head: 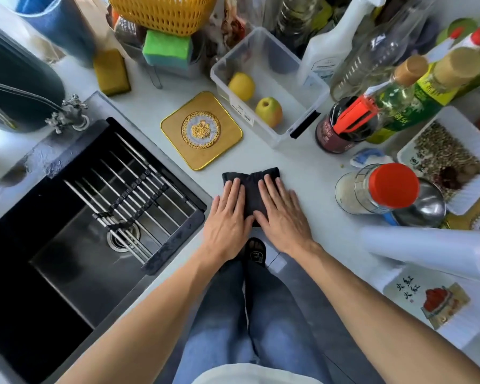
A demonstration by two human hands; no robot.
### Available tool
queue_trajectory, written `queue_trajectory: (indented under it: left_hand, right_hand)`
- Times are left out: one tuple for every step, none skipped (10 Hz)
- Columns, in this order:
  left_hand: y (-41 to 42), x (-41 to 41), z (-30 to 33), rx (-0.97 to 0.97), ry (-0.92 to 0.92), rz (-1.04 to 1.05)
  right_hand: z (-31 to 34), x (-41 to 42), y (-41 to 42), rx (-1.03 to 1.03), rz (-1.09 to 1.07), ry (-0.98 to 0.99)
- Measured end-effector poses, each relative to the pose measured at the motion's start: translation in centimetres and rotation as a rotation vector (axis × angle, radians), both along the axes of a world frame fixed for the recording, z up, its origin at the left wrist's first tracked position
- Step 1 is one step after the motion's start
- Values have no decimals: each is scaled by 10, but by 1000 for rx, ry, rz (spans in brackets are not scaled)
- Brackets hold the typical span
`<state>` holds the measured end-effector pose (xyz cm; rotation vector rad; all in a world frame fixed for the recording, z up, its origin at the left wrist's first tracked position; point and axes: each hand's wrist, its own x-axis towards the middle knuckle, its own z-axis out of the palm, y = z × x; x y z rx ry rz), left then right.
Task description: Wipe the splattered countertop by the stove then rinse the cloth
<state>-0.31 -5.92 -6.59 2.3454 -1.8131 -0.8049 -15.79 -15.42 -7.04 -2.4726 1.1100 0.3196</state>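
- Both hands are laid flat, palms down, on a dark folded cloth (251, 189) near the front edge of the white countertop (302, 167).
- Left hand (227, 220): fingers are held straight and close together, tips on the cloth's left half; nothing is gripped.
- Right hand (281, 214): fingers are held straight and slightly fanned, pressing the cloth's right half; the thumb lies along the cloth's near edge.
- Both forearms are bare and stretched forward toward the cloth.
- The cloth is found just right of the black sink (75, 245), with a strip of counter between them.
- A wire rack (133, 195) is laid across the sink.
- Behind the cloth, a gold square mat (201, 130) is seen, apart from it.
- Behind and right of the cloth, a clear plastic tub (272, 87) is noted; two yellow-green fruits (269, 112) are held in it.
- Right of the cloth, a jar with a red lid (377, 188) is lying on its side, white grains inside.
- Further right of the cloth, a white tray (449, 159) of dried spices is seen.
- Far behind the cloth, a yellow basket (161, 12) stands above a green sponge (168, 48); its contents cannot be told.
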Motion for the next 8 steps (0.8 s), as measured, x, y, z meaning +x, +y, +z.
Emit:
queue_trajectory:
  left_hand:
    - [2,9,-5,47,-94,-52]
    - [2,11,-1,88,-145,-79]
    - [-2,13,7,136,-117,-97]
    - [-9,18,23,128,23,-61]
    - [0,17,41,10,117,102]
    - [23,18,56,5,180,238]
    - [52,16,66,65,276,377]
    - [92,1,80,160,331,375]
  right_hand:
    - [-7,-9,1,-56,-21,37]
    - [-8,-16,4,-60,-49,85]
    - [-2,-10,5,-16,-57,113]
    - [11,-8,0,84,-71,63]
    - [30,-21,-2,208,-179,-118]
    - [50,-40,7,249,-251,-162]
    - [64,-56,17,260,-264,-135]
    - [83,-74,40,311,-311,-73]
